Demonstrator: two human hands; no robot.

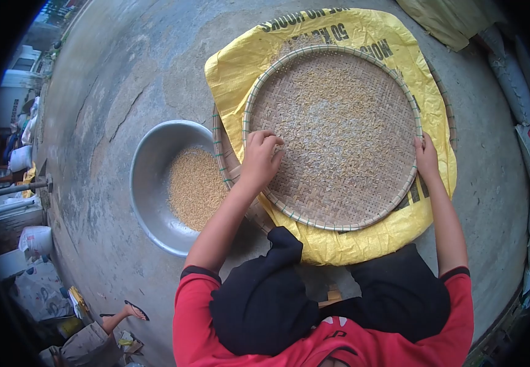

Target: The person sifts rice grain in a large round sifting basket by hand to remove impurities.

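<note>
A round woven bamboo winnowing tray [350, 205] with a bound rim carries a thin scatter of husked and pale grains [332, 116]. My right hand [426, 157] is closed round the tray's right rim. Over the left edge of the tray, my left hand [261, 157] has its fingers curled inward in a pinch above the weave; whatever is between the fingertips is hidden. Beneath the tray lies a yellow printed sack [231, 79], spread over another woven tray [220, 147] whose green-bound edge shows on the left.
On the left stands a metal basin [155, 208] partly filled with golden grain [197, 189]. Full sacks [515, 92] line the right side. Another person's sandalled foot [135, 311] is at lower left, near clutter. The floor is concrete [118, 92].
</note>
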